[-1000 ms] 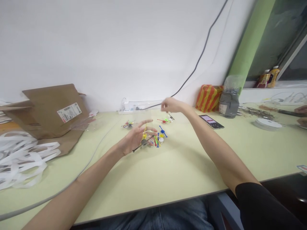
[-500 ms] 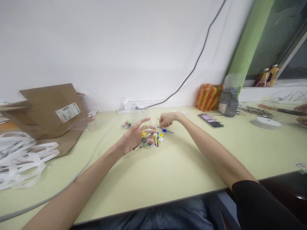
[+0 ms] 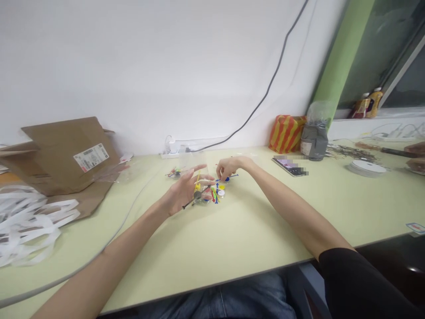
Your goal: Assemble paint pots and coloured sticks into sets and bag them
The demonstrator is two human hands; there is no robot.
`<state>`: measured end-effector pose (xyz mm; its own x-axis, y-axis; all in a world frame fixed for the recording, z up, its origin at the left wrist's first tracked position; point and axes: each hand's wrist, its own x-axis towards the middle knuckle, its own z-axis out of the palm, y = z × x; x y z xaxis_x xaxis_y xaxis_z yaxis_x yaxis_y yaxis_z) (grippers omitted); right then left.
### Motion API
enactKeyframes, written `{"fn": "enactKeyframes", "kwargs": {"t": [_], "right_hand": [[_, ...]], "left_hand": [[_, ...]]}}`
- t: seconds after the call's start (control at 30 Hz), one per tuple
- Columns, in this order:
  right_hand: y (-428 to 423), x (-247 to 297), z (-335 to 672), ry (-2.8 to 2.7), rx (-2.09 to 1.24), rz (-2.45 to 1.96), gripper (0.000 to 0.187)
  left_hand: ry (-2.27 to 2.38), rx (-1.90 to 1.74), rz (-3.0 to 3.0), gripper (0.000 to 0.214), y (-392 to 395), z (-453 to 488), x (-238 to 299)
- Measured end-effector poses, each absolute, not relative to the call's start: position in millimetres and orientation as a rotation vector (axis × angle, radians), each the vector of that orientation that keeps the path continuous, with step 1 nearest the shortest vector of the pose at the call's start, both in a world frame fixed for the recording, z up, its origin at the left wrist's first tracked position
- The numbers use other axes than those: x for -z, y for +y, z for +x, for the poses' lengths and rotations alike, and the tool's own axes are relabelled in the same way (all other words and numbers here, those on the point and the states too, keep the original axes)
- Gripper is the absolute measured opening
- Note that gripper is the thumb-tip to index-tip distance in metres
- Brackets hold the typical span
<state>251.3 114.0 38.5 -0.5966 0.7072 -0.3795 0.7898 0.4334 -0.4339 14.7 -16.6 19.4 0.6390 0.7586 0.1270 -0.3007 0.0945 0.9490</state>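
My left hand [image 3: 184,191] lies palm up on the pale green table [image 3: 232,230], its fingers loosely round a faint clear plastic bag [image 3: 195,163]. A heap of small colourful plastic pieces [image 3: 212,193], yellow, red, green, blue and one black stick, sits in and beside it. Just right of that, my right hand [image 3: 227,167] is pinched on a thin blue piece [image 3: 227,178], at the heap's far edge. The two hands almost touch.
A small cluster of coloured pieces [image 3: 175,172] lies behind my left hand. An open cardboard box [image 3: 66,153] and white paper strips [image 3: 26,223] are at left. Power strip [image 3: 172,149], phone [image 3: 289,165], striped bag [image 3: 285,133], grey bag [image 3: 314,141], white roll [image 3: 367,168]; another person's hand [image 3: 416,155] at far right.
My right hand came back from the far side of the table, dropped to the heap and now pinches a blue piece close to my left hand. The left hand has hardly moved.
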Motion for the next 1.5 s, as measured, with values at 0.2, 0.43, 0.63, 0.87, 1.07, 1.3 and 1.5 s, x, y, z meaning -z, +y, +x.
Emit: {"fn": "enactKeyframes", "kwargs": {"t": [0.2,0.43,0.63,0.87,1.07,1.3,1.5], "right_hand": [[111,-68,273,3.024,0.977,1.440,0.032],[75,-124,273,3.769,1.603,1.124,0.039],[34,-140,231,3.685,1.372,0.896,0.039],[81,-109,251,3.549,0.510,1.703,0.027],[125,-29,303,2.662,0.160,2.409,0.030],[139,-7,323,2.517,0.376,2.409,0.016],[142,0,326,2.488,0.592,2.403,0.018]], "left_hand": [[0.444,-0.816,1.265,0.053,-16,16,-18],[0.463,-0.785,1.331,0.057,-18,18,-18],[0.430,-0.766,1.338,0.059,-18,18,-16],[0.432,-0.789,1.328,0.064,-17,17,-15],[0.425,-0.794,1.325,0.063,-16,16,-13],[0.422,-0.781,1.325,0.061,-15,15,-12],[0.432,-0.782,1.330,0.058,-14,15,-11]]}}
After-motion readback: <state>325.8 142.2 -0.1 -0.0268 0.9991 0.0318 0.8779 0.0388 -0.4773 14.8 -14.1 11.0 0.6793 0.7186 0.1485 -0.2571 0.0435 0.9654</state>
